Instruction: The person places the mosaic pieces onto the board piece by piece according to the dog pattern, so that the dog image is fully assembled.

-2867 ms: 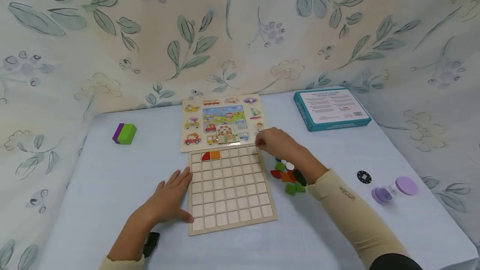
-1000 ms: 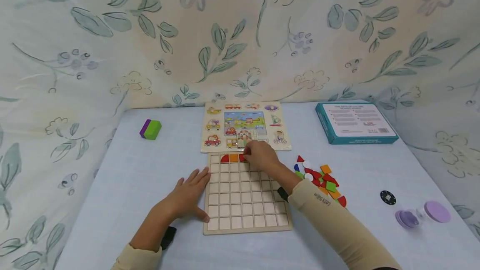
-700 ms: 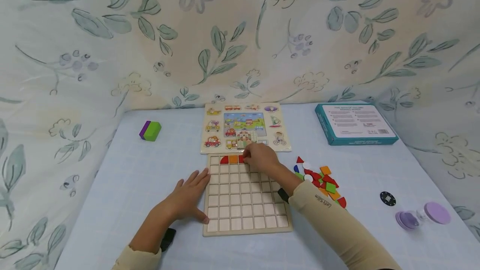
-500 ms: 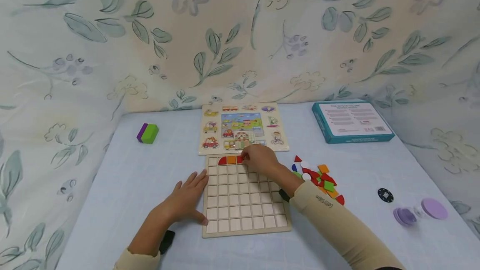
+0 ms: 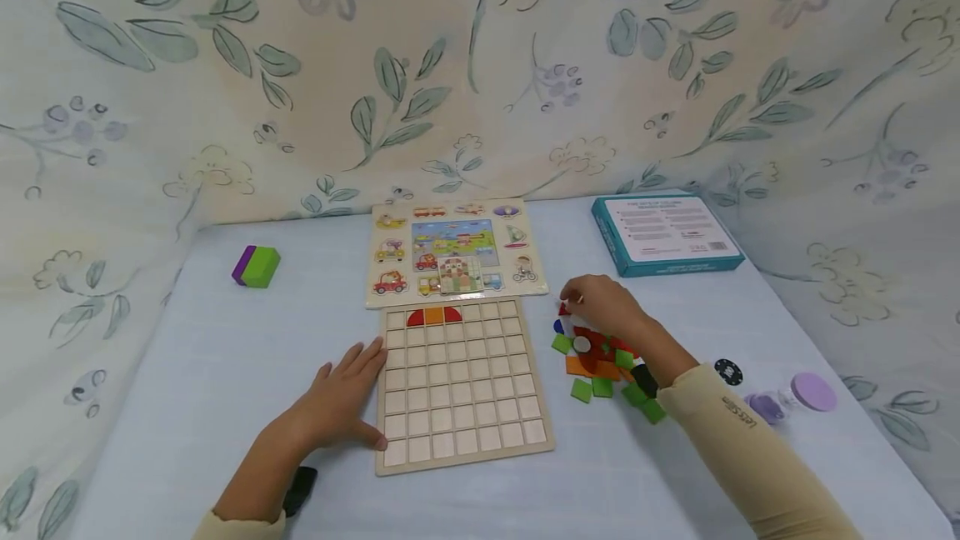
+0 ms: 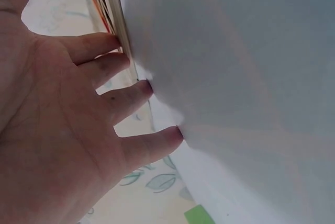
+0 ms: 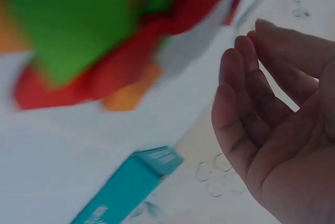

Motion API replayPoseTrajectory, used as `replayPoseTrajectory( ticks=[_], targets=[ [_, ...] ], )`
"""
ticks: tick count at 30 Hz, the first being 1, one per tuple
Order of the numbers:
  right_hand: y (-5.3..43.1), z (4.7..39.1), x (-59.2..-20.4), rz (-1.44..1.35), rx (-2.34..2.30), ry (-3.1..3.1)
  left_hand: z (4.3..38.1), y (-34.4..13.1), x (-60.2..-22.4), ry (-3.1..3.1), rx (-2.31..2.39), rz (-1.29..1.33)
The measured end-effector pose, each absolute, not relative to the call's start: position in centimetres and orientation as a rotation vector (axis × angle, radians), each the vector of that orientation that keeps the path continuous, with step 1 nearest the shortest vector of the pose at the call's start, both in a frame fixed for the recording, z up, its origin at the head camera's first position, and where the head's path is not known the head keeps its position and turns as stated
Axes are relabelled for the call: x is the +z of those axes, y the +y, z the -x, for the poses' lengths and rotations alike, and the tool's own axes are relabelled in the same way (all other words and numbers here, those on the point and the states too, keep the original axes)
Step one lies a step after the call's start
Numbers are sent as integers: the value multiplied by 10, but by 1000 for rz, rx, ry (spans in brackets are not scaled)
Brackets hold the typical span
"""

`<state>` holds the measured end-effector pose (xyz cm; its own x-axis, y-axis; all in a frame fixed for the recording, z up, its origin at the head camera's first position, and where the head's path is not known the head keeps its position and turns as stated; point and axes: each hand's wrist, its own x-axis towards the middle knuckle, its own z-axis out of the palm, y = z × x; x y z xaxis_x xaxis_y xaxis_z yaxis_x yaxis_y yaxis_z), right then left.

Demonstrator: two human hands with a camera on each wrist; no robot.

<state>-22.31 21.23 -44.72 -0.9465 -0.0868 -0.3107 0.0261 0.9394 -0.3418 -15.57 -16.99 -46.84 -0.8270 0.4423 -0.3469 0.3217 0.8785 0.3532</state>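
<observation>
A wooden grid board (image 5: 462, 421) lies mid-table; its top row holds an orange square (image 5: 434, 316) between two red quarter-circle pieces, the right one (image 5: 453, 315) beside it. My left hand (image 5: 333, 402) rests spread along the board's left edge, with thumb and fingertips touching it; the left wrist view shows its straight fingers (image 6: 141, 145). My right hand (image 5: 603, 307) hovers over the far end of a pile of coloured shape pieces (image 5: 600, 348), fingertips near a small red triangle (image 5: 562, 309). In the right wrist view its fingers (image 7: 230, 109) are loosely bent with nothing visible between them.
A picture puzzle board (image 5: 382, 252) with a small picture card (image 5: 459, 275) on it touches the grid board's far edge. A teal box (image 5: 667, 232) lies back right, green and purple blocks (image 5: 261, 267) back left. A black disc (image 5: 728, 372) and purple-lidded item (image 5: 813, 392) sit right.
My right hand has left the board's top row, where a red quarter circle now lies right of the orange square, and has moved right to the pile. My left hand stays at the board's edge.
</observation>
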Motion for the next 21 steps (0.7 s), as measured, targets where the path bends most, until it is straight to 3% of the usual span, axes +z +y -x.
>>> replayPoseTrajectory(
  ticks=[9,21],
  targets=[
    [234,209,-460,-9,-502,2748,154,-171,-467,2609,403,-568],
    [208,190,-458,115,-443,2729,153,-172,-470,2620,396,-555]
  ],
)
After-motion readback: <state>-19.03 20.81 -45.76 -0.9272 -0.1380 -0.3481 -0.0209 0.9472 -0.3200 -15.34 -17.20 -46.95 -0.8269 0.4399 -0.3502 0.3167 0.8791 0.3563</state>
